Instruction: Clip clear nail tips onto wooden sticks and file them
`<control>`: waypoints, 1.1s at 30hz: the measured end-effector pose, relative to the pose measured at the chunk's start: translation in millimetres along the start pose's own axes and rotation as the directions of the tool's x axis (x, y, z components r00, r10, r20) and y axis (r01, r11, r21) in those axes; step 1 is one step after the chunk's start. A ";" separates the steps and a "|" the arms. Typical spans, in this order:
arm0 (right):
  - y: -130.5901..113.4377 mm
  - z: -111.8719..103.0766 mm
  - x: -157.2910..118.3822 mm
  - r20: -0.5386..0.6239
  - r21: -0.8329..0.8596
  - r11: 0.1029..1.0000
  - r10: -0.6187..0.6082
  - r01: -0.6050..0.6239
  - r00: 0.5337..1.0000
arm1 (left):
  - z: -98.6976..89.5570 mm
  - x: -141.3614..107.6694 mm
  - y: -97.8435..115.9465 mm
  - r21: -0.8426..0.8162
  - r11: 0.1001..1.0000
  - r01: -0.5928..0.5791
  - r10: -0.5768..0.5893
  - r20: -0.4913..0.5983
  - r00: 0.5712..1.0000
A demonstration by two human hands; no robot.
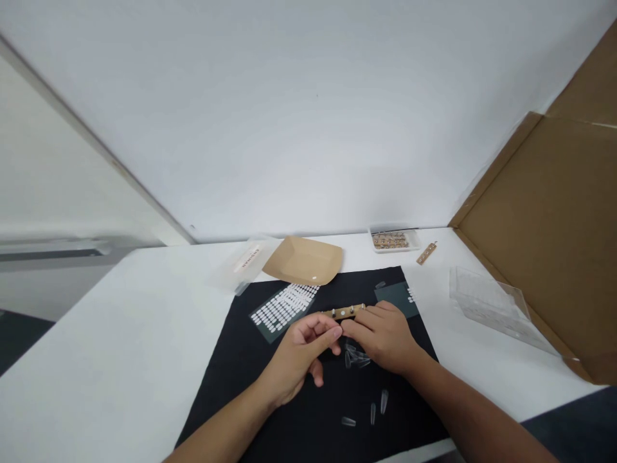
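Head view: left hand (299, 352) has thumb and forefinger brought together; whether the grip contains anything cannot be told. Right hand (386, 335), fingers curled, overlaps the studded strip's (343, 313) right end, hold indeterminable. Strip lies far of clear pieces (357, 355), over black cloth (289, 424).

Room left of black mat (289, 424); plastic box (489, 302), seemingly, obstructs right.

Forearms (236, 411) angled inward, left hand (297, 350) pinched, right hand (385, 339) curled palm-down
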State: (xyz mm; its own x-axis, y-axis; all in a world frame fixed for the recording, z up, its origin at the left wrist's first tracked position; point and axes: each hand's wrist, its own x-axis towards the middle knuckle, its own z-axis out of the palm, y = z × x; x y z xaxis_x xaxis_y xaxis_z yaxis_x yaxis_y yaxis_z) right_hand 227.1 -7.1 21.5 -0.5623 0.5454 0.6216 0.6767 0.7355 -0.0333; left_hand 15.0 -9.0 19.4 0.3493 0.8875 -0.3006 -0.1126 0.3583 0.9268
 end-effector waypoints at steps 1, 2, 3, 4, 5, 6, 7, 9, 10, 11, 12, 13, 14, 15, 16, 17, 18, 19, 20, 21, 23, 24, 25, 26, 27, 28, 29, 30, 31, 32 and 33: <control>-0.2 0.0 0.0 -0.003 -0.003 1.000 0.003 -0.003 1.000 | 0.0 -0.1 0.2 0.001 1.000 0.001 -0.001 0.003 1.000; -0.5 0.0 -0.2 -0.005 -0.005 1.000 0.006 -0.006 1.000 | -0.2 -0.1 0.4 0.001 1.000 0.001 -0.001 0.004 1.000; -0.8 -0.1 -0.4 -0.006 -0.006 1.000 0.008 -0.008 1.000 | -0.3 0.0 0.8 0.001 1.000 0.001 -0.001 0.003 1.000; -1.3 -0.2 -0.6 -0.007 -0.005 1.000 0.010 -0.010 1.000 | -0.5 0.2 1.2 0.001 1.000 0.000 0.000 -0.001 1.000; -1.8 -0.3 -0.7 -0.010 -0.004 1.000 0.010 -0.010 1.000 | -0.6 0.4 1.7 0.003 1.000 0.000 0.000 -0.004 1.000; -2.3 -0.3 -0.8 -0.012 -0.002 1.000 0.010 -0.010 1.000 | -0.7 0.6 2.2 0.006 1.000 -0.001 0.001 -0.006 1.000; -2.8 -0.3 -0.8 -0.015 -0.001 1.000 0.008 -0.008 1.000 | -0.8 0.7 2.7 0.010 1.000 -0.002 0.002 -0.007 1.000; -3.5 0.3 -0.6 -0.023 0.000 1.000 0.008 -0.008 1.000 | -0.9 0.5 3.9 0.017 1.000 -0.003 0.004 -0.005 1.000; -3.8 0.8 -0.4 -0.025 0.001 1.000 0.009 -0.009 1.000 | -0.9 0.3 4.4 0.020 1.000 -0.003 0.003 -0.005 1.000; -3.9 1.4 -0.3 -0.028 0.005 1.000 0.009 -0.009 1.000 | -0.9 0.1 4.9 0.022 1.000 -0.003 0.003 -0.005 1.000; -3.9 2.1 -0.2 -0.031 0.012 1.000 0.010 -0.010 0.999 | -0.9 -0.2 5.2 0.025 1.000 -0.002 0.002 -0.006 1.000; -3.8 2.9 -0.1 -0.033 0.023 1.000 0.011 -0.010 0.999 | -0.9 -0.4 5.4 0.027 1.000 -0.001 0.002 -0.005 1.000; -3.5 3.5 -0.1 -0.033 0.036 0.999 0.013 -0.012 0.999 | -0.9 -0.4 5.3 0.030 1.000 -0.002 0.002 -0.003 1.000; -3.2 4.1 0.0 -0.031 0.051 0.999 0.013 -0.012 0.999 | -1.0 -0.3 5.2 0.032 0.999 -0.002 0.002 0.000 1.000; -2.9 4.5 -0.1 -0.029 0.064 0.998 0.015 -0.013 0.999 | -1.1 -0.1 4.8 0.032 0.999 -0.004 0.003 0.004 1.000; -2.5 4.6 -0.1 -0.024 0.076 0.997 0.015 -0.013 1.000 | -1.3 0.3 4.3 0.030 1.000 -0.006 0.006 0.007 1.000; -2.0 4.6 -0.1 -0.018 0.087 0.996 0.014 -0.012 1.000 | -1.4 0.8 3.8 0.026 1.000 -0.008 0.008 0.008 1.000; -1.4 4.4 -0.1 -0.012 0.097 0.995 0.011 -0.010 1.000 | -1.6 1.3 3.2 0.020 1.000 -0.011 0.011 0.009 1.000; -0.9 4.1 -0.2 -0.005 0.105 0.994 0.008 -0.008 1.000 | -1.7 1.8 2.6 0.013 1.000 -0.013 0.013 0.011 1.000; -0.4 3.8 -0.3 0.003 0.111 0.994 0.006 -0.006 1.000 | -1.7 2.2 2.1 0.007 1.000 -0.016 0.016 0.012 1.000; 0.6 3.6 -0.7 0.019 0.120 0.993 0.005 -0.007 1.000 | -1.7 2.9 1.2 0.001 1.000 -0.024 0.024 0.015 1.000; 1.0 3.7 -1.0 0.024 0.125 0.992 0.006 -0.009 1.000 | -1.8 3.3 0.9 0.002 0.999 -0.032 0.032 0.015 0.999; 1.2 4.0 -1.3 0.029 0.131 0.991 0.007 -0.010 1.000 | -1.9 3.6 0.5 0.008 0.999 -0.042 0.042 0.013 0.999; 1.5 4.4 -1.7 0.031 0.139 0.990 0.010 -0.014 0.999 | -2.2 4.0 0.2 0.018 0.998 -0.055 0.055 0.009 0.998; 1.6 5.0 -2.0 0.032 0.149 0.989 0.015 -0.020 0.999 | -2.6 4.4 -0.1 0.033 0.997 -0.072 0.072 0.002 0.997; 1.7 5.7 -2.4 0.031 0.158 0.987 0.023 -0.028 0.999 | -3.1 4.8 -0.3 0.052 0.994 -0.093 0.093 -0.005 0.996; 1.7 6.4 -2.8 0.033 0.167 0.985 0.035 -0.040 0.999 | -3.7 5.3 -0.3 0.073 0.990 -0.119 0.120 -0.013 0.993; 1.6 7.2 -3.3 0.035 0.177 0.983 0.047 -0.052 0.998 | -4.3 5.7 -0.1 0.095 0.984 -0.151 0.154 -0.020 0.988; 1.4 7.9 -3.7 0.038 0.190 0.979 0.061 -0.067 0.997 | -4.8 5.9 0.3 0.119 0.975 -0.190 0.194 -0.022 0.981; 1.1 8.6 -4.2 0.042 0.206 0.975 0.076 -0.083 0.996 | -5.3 5.9 1.1 0.143 0.961 -0.235 0.240 -0.020 0.971; 0.7 9.2 -4.7 0.047 0.227 0.969 0.093 -0.101 0.995 | -5.7 5.7 2.1 0.170 0.945 -0.281 0.287 -0.011 0.958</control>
State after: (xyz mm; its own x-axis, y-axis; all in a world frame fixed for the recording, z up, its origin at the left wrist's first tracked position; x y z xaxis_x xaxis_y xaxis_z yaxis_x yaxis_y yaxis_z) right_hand 225.9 -5.4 11.4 -0.5189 0.6294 0.5785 0.6041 0.7488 -0.2728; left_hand 11.4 -1.5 18.3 0.2921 0.9561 -0.0243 -0.0468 0.0397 0.9981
